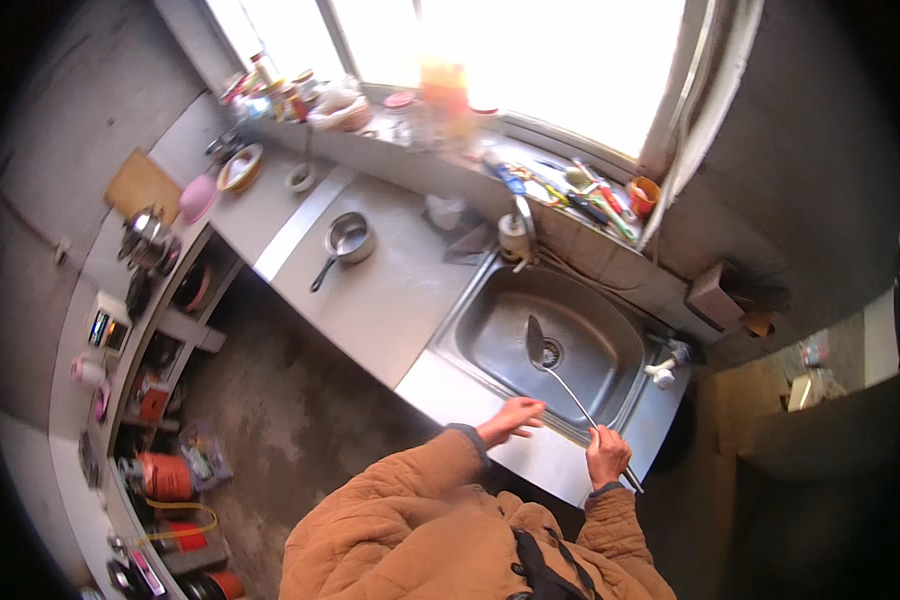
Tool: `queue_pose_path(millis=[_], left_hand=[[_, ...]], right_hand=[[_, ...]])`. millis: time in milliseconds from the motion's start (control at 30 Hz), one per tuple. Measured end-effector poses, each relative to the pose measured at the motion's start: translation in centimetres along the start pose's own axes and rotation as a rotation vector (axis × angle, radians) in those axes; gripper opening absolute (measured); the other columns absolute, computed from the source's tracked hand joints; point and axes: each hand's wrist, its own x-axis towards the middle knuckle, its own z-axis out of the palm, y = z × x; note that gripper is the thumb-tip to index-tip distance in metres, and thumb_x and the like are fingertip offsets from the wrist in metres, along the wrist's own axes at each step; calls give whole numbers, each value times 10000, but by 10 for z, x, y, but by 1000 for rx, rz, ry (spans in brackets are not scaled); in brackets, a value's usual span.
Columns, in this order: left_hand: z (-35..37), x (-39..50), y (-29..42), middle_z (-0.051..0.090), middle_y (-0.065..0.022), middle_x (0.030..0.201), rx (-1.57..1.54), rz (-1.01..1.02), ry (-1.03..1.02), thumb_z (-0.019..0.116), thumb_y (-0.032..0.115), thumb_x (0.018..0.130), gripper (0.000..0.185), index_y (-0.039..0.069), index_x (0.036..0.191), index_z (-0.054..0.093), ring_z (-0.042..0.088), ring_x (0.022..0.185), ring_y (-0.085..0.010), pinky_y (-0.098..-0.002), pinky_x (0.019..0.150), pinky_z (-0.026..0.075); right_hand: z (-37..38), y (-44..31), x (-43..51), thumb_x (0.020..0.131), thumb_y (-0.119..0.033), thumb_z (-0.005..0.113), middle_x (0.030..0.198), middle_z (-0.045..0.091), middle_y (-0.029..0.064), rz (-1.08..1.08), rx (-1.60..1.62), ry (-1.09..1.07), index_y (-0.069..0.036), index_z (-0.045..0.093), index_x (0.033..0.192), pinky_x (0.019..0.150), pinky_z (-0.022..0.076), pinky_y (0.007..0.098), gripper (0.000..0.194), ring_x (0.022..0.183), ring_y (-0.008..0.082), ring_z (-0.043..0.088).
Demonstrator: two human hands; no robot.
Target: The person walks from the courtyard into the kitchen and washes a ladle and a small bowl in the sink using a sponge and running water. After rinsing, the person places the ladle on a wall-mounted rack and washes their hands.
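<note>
My right hand (609, 453) grips the handle of a long metal cooking utensil (562, 381), a ladle or skimmer with a rounded head; which one I cannot tell. Its head hangs over the basin of a stainless steel sink (487, 307), close to the drain (549, 352). The dark handle end sticks out behind my fist. By the sink's front rim, my left hand (516, 421) is held with its fingers apart and nothing in it.
A small saucepan (349, 237) stands on the countertop (412, 300) left of the sink. Behind the basin rises a faucet (523, 217); a white-handled tap (664, 372) is at right. Utensils (585, 195) crowd the windowsill. Red gas cylinders (166, 477) stand under the left counter.
</note>
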Motion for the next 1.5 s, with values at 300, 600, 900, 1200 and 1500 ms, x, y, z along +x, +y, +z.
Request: queue_pose_path(millis=[300,600,900,1200,1500], left_hand=[[-36,-84,-29,632,-157,1062,-878,380,202,593,147,921,237,-22,1072,524,635,1021,-264,-405,907,524],[-306,-263,-103,644,-208,1017,-1179,896,725,570,75,915,148,-45,1000,574,642,999,-325,-464,904,535],[-475,-421,-192,637,-230,1049,-1345,1205,890,527,63,928,146,-43,1019,568,634,1016,-360,-483,918,521],[-480,-567,-230,191,-164,1532,-1010,793,1259,482,608,893,843,122,1496,147,238,1385,-373,-561,1061,296],[-357,-533,-433,645,-126,993,-1390,-133,2103,600,306,857,420,-45,1087,616,593,919,-206,-352,782,460]], right_hand=[[20,-141,-16,728,-107,713,666,559,62,-535,235,52,-86,639,864,630,461,391,155,649,259,584],[58,-441,0,908,-187,531,1453,291,201,-957,84,-383,-95,542,1277,1047,25,690,381,1370,439,168],[209,-675,-45,938,-313,566,773,630,84,-1053,323,-1795,-17,531,1125,549,472,306,351,631,219,621],[209,-848,-114,805,-122,668,742,626,186,-1691,496,-961,-67,508,974,531,472,458,239,657,398,621],[235,-1015,-152,795,-142,697,691,623,160,-1873,686,-1063,-77,542,940,522,481,434,222,650,369,636]])
